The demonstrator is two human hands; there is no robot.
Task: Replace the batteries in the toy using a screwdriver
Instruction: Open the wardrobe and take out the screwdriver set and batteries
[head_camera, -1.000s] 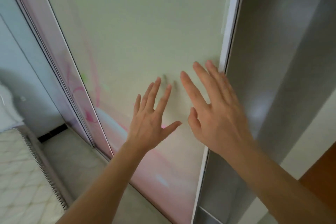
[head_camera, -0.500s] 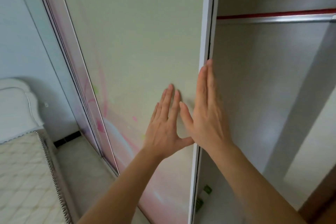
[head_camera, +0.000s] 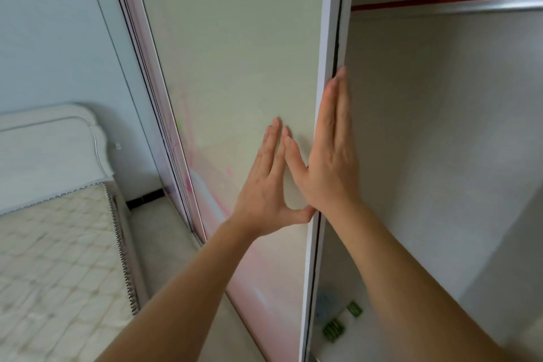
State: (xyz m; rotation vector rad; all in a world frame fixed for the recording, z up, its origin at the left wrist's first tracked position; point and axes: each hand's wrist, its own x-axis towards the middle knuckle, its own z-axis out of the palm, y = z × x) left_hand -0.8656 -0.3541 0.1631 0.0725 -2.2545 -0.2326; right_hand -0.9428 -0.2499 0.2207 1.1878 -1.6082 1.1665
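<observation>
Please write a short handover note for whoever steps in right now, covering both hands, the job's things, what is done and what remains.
Left hand: open, flat on the pale green sliding wardrobe door, holding nothing.
Right hand: open, flat along the door's white edge frame, holding nothing.
The wardrobe is partly open. On its white floor lie small green packs, possibly batteries; too small to confirm.
No toy or screwdriver is in view.
Done: the wardrobe interior is exposed.
Left: find the toy and screwdriver, unscrew the cover, swap the batteries, close it up.
</observation>
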